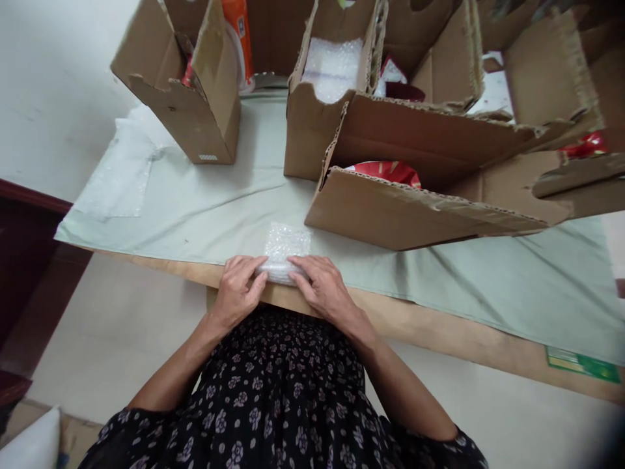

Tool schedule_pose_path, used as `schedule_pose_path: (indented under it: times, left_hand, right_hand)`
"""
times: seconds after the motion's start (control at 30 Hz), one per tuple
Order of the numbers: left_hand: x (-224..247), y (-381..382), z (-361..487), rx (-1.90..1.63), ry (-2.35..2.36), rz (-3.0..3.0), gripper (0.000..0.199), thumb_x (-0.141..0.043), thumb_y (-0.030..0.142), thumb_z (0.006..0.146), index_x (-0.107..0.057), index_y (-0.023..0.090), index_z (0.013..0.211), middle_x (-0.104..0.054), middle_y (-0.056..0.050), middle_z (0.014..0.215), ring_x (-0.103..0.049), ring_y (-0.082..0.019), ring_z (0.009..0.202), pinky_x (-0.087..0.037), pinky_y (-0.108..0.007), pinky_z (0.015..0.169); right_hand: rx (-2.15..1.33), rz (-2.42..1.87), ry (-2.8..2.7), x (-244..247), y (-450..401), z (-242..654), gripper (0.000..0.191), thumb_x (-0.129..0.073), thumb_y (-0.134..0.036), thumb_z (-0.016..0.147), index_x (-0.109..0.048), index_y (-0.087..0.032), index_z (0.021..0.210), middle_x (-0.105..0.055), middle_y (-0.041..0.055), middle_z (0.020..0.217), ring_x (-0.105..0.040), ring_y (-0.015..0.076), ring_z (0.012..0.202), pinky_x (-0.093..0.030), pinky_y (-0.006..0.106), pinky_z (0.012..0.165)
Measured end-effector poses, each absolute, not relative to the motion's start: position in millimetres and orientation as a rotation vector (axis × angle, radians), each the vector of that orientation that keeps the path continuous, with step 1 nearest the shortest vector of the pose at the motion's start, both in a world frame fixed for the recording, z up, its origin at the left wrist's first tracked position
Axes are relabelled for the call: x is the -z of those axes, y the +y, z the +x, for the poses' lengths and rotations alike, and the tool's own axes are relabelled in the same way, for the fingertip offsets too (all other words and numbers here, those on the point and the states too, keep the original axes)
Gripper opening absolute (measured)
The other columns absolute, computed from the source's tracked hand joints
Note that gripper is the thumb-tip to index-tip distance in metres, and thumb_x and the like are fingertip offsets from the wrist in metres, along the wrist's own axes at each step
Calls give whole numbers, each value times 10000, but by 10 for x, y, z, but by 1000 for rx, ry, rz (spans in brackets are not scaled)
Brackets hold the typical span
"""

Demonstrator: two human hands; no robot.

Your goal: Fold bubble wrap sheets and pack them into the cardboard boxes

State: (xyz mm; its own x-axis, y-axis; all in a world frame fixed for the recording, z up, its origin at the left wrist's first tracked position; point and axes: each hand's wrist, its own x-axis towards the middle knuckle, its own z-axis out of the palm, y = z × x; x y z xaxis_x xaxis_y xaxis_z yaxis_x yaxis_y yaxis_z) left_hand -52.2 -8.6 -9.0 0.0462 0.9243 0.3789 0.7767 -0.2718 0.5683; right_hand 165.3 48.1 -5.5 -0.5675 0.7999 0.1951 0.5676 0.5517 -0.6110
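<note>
At the table's front edge lies a piece of bubble wrap (pixel 288 241), its near end rolled into a thick bundle and its far end flat on the cloth. My left hand (pixel 240 284) grips the left end of the roll between thumb and fingers. On the right end, my right hand (pixel 319 283) holds it the same way. Whatever may be inside the roll is hidden.
A pale green cloth (pixel 219 215) covers the table. Loose bubble wrap sheets (pixel 120 172) lie at left. An upright cardboard box (pixel 195 117) stands behind them. More open cardboard boxes (pixel 415 215) fill the right, holding folded bubble wrap (pixel 334 65) and a red packet (pixel 385 172).
</note>
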Motion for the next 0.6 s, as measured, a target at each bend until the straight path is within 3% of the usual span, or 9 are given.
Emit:
schedule_pose_path:
  times: [0.13,0.23,0.33,0.43,0.53,0.6]
  left_hand:
    - [215,219,-481,-1018,1985,1997,249,-621,306,984,-743,156,1141,-741,-69,887,-667,-236,858,-524,-420,875]
    - [202,297,-452,-1138,1988,1812,309,-652,356,952,-732,157,1175,-727,-81,962,-674,-232,898,-543,-412,890]
    - [97,147,-396,-1289,1898,1412,408,-685,395,937,-690,170,1278,-722,-92,1097,-690,-211,961,-573,-370,886]
    - [17,-55,-295,-1305,1604,972,470,-742,404,906,-665,179,1311,-738,-105,1215,-720,-222,1079,-577,-379,983]
    - [5,-136,-186,-1266,1323,706,428,-802,399,832,-701,172,1180,-779,-95,1150,-740,-241,1094,-575,-381,1018]
    - [-9,-130,-147,-1265,1302,678,372,-794,386,822,-714,175,1117,-797,-78,1077,-751,-232,1037,-589,-357,975]
  right_hand:
    - [-398,-1167,-2385,37,506,1616,336,-682,-340,994,-711,-214,1304,-706,138,1375,-645,305,1206,-480,448,995]
    - [-420,-1160,-2481,65,552,1595,298,-695,-281,973,-724,-211,1261,-734,136,1325,-649,318,1201,-485,467,987]
    - [-603,-1287,-2308,103,599,1592,271,-634,-233,995,-730,-212,1248,-764,120,1274,-682,297,1159,-501,461,984]
    - [-909,-1305,-2014,88,581,1580,267,-621,-283,998,-730,-217,1232,-784,93,1228,-712,268,1107,-527,429,978]
    - [-1258,-1169,-1889,10,479,1588,249,-599,-337,1006,-735,-230,1185,-800,56,1087,-732,227,973,-559,382,901]
    - [-1259,-1155,-1902,-57,398,1659,232,-624,-369,992,-741,-246,1150,-787,59,1100,-723,238,1024,-550,416,961]
